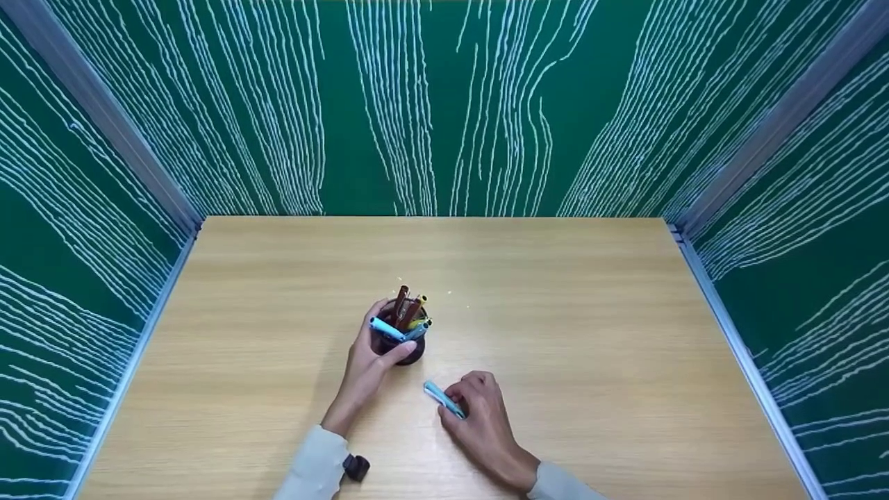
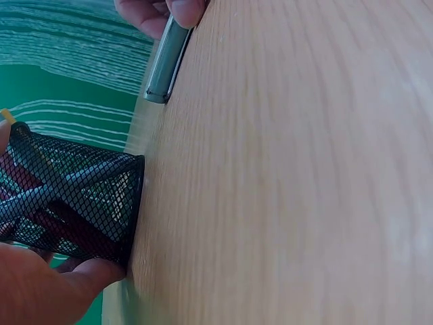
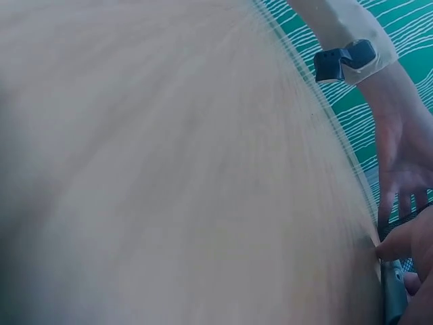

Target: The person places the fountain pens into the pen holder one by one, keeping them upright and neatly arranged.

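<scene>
Down near the front of the pale wooden tabletop (image 1: 555,312), both hands are at work close together. The left hand (image 1: 368,364) reaches forward from a light sleeve (image 1: 316,465) with a small dark clip (image 1: 355,467) at the wrist; its fingers and thumb curl round the dark round mesh pen holder (image 1: 403,347), gripping it from the left side, the thumb across the near wall. That holder stands upright on the table, a little left of centre, and from it stick out brown, yellow-tipped and pale blue pens (image 1: 406,316), leaning at various angles. In the left wrist view the black mesh (image 2: 74,206) shows the pens crossed inside.

Just to the right and nearer the body, the right hand (image 1: 483,417) lies knuckles up, fingers bent, pinching a light blue pen (image 1: 443,399) that lies low against the wood, its free end pointing towards the holder; the two are near but apart. The right wrist view is blurred.

Around the table rise green walls (image 1: 444,104) streaked with wavy white lines, joined at the corners by grey metal posts (image 1: 111,118)
</scene>
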`<state>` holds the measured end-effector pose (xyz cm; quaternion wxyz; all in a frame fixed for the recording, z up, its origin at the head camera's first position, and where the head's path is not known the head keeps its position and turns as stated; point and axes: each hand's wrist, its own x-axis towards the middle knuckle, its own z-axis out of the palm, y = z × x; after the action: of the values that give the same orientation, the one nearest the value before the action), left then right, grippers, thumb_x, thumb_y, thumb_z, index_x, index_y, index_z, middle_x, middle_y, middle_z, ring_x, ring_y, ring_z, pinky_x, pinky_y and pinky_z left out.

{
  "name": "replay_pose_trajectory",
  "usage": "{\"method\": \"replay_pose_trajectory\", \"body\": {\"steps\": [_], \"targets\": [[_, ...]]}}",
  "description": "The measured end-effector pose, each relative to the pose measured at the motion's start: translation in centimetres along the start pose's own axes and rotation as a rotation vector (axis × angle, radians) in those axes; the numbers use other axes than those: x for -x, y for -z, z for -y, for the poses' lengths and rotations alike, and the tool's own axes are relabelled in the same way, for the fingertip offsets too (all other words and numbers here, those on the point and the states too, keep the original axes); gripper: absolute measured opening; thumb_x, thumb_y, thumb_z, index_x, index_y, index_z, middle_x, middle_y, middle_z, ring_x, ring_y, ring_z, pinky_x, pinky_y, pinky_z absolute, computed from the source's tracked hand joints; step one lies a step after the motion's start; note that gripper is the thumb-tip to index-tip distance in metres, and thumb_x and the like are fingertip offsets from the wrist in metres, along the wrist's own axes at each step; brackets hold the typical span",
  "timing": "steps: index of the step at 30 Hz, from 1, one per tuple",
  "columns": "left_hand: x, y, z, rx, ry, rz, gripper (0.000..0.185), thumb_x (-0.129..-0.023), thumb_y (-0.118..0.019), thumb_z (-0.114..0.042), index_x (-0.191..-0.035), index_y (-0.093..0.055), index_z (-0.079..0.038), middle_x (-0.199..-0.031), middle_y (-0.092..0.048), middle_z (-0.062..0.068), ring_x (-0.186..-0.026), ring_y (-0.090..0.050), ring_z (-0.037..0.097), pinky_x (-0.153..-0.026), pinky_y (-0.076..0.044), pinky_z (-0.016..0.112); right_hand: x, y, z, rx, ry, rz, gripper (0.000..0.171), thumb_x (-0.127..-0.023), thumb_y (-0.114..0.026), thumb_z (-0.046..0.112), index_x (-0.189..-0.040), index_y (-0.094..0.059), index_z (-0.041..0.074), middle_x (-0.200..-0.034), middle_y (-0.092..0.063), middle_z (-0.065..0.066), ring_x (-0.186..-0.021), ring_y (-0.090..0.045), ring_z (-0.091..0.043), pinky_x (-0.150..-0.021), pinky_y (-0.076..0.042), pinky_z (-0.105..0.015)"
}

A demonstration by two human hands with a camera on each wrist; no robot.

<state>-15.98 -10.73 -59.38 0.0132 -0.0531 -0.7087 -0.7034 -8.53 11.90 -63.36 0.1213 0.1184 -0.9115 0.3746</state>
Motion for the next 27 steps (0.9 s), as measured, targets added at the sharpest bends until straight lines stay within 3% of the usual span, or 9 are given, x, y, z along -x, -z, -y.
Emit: {"method": "replay_pose_trajectory", "body": {"steps": [9,17,27], "targets": [[0.1,0.1,0.1,0.0,0.011,-0.001,0.09,-0.094,-0.09,-0.016,-0.169,-0.042,-0.023,-0.169,-0.049,0.007,-0.156,-0.044,0.031,-0.131,-0.029,0.051,-0.6,1.0,-0.3,-0.027,-0.042,0.028,0.02,-0.082,-0.092,0.009,-0.094,-0.08,0.019,-0.091,-0.064,0.012,-0.099,-0.052,-0.012,-0.083,-0.046,-0.031],[0.0,0.1,0.2,0.016,0.008,0.005,0.091,-0.093,-0.089,-0.015,-0.17,-0.04,-0.02,-0.169,-0.049,0.007,-0.157,-0.044,0.03,-0.131,-0.029,0.048,-1.8,2.4,-0.3,-0.047,-0.109,0.045,0.015,-0.084,-0.089,0.01,-0.095,-0.082,0.018,-0.09,-0.065,0.014,-0.1,-0.052,-0.013,-0.085,-0.047,-0.031],[0.1,0.1,0.1,0.013,0.011,0.003,0.089,-0.094,-0.09,-0.018,-0.168,-0.042,-0.027,-0.168,-0.048,0.008,-0.156,-0.045,0.032,-0.129,-0.031,0.051,-4.6,4.6,0.1,-0.175,-0.205,0.03,0.013,-0.089,-0.086,0.008,-0.099,-0.083,0.017,-0.096,-0.065,0.005,-0.101,-0.054,-0.017,-0.088,-0.05,-0.035]]}}
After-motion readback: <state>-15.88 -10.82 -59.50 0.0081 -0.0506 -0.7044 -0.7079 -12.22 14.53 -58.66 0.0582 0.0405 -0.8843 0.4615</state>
